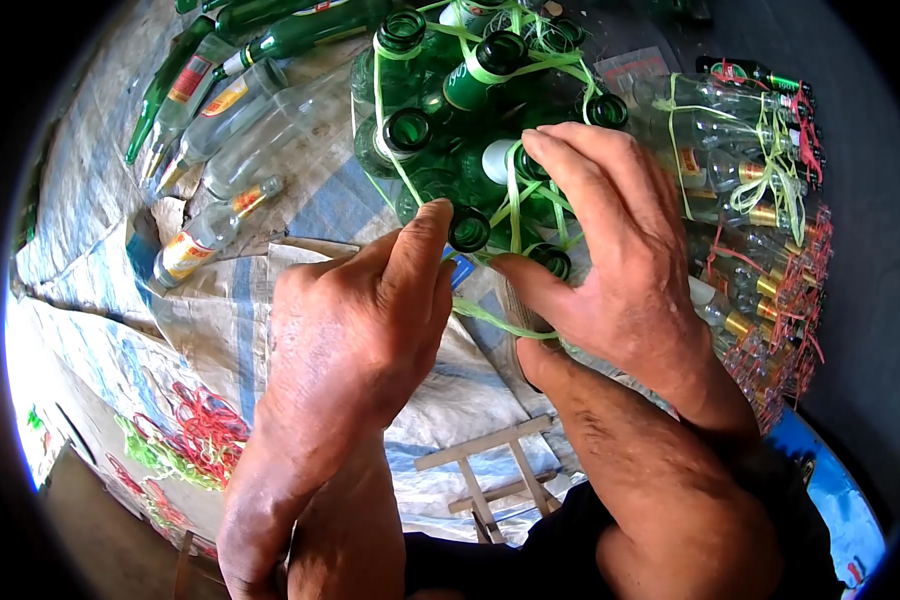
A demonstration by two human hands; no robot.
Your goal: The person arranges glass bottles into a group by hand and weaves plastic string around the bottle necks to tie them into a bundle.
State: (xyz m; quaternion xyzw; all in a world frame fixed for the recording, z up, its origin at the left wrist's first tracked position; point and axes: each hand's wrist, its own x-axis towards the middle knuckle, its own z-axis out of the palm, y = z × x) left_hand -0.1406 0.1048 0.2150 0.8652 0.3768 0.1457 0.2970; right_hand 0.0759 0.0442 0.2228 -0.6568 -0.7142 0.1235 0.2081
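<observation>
A bundle of green glass bottles point(425, 185) stands upright, mouths facing me, with light green plastic twine point(500, 322) looped around several necks. My left hand point(355, 310) is closed, its index fingertip beside the front bottle mouth point(469, 229). Twine runs to that fingertip and comes out at the hand's right side; the pinch itself is partly hidden. My right hand point(615, 235) curves over the bundle's right side, thumb and fingers apart. Its fingertips are by one bottle neck, and the thumb lies near another bottle mouth point(550, 261).
Clear and green bottles point(235, 110) lie on a worn striped tarp point(370, 260) at left. Tied clear bottles point(710, 130) lie at right, with red twine farther down. Loose red and green twine point(195, 435) is at lower left. A wooden frame point(490, 465) sits between my legs.
</observation>
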